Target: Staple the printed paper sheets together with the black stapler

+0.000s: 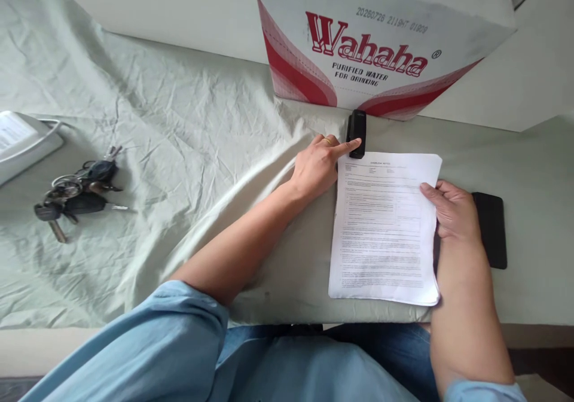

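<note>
A stack of printed white papers lies on the cloth-covered table in front of me. My right hand grips its right edge, thumb on top. A small black stapler sits at the stack's top left corner. My left hand rests beside the papers, mostly curled, with the index finger stretched out and its tip touching the stapler's near end.
A Wahaha water carton stands just behind the stapler. A black phone lies under my right hand's far side. A bunch of keys and a white tray-like object sit at the left on the wrinkled pale green cloth.
</note>
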The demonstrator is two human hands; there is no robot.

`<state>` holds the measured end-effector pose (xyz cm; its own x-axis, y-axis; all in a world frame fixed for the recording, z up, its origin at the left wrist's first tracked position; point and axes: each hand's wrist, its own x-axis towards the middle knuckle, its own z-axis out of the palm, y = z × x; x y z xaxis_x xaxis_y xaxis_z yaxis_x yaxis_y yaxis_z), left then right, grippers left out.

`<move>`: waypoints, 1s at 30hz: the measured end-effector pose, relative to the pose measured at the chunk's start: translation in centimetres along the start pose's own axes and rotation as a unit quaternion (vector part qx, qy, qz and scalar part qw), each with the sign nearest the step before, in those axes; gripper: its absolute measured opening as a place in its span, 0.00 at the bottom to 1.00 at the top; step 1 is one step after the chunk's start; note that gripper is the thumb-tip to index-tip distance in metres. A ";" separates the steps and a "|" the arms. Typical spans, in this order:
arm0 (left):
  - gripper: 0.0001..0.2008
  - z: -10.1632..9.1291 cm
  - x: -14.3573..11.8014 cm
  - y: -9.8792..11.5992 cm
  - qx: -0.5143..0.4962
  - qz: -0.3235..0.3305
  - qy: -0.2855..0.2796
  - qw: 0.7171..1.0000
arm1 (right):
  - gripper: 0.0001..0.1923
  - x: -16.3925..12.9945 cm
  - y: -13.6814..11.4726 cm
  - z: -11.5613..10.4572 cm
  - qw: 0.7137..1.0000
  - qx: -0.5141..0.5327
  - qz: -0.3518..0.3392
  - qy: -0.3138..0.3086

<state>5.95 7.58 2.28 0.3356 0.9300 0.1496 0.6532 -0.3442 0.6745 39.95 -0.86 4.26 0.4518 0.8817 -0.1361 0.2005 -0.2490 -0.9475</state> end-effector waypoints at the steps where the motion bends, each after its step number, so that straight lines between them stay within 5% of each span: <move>1: 0.43 0.1 0.1 -0.2 -0.017 0.000 0.002 1.000 | 0.39 -0.1 0.0 -0.2 1.000 0.005 0.006 -0.016; 5: 0.40 0.3 0.7 -1.3 -0.172 -0.022 0.046 0.984 | 0.37 -0.5 -0.1 -1.1 0.997 0.038 0.032 -0.058; 8: 0.19 -0.2 1.2 -1.4 -0.315 -0.097 0.063 0.942 | 0.32 -0.8 -0.1 -1.2 0.998 0.065 0.003 -0.021; 13: 0.36 -2.1 1.1 0.2 -0.449 -0.132 -0.034 0.883 | 0.28 -0.3 0.4 0.3 0.992 0.094 -0.060 0.058; 16: 0.27 -2.7 0.9 0.6 -0.410 -0.092 -0.074 0.904 | 0.27 0.0 0.9 1.0 0.989 0.098 -0.075 0.082; 20: 0.17 -2.3 1.1 0.3 -0.318 -0.058 -0.062 0.944 | 0.29 0.4 1.4 1.2 0.984 0.106 -0.089 0.108; 25: 0.29 -1.2 1.4 -0.2 -0.356 -0.070 -0.011 0.932 | 0.31 0.9 1.6 1.3 0.978 0.114 -0.113 0.136; 30: 0.22 -1.2 1.3 -0.3 -0.378 -0.075 -0.012 0.923 | 0.27 1.0 1.1 1.2 0.969 0.095 -0.155 0.164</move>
<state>5.37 9.08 3.10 0.2999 0.9540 0.0032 0.0363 -0.0148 0.9992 39.58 0.18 2.74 0.6545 0.7191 0.2335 0.2209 0.1135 -0.9687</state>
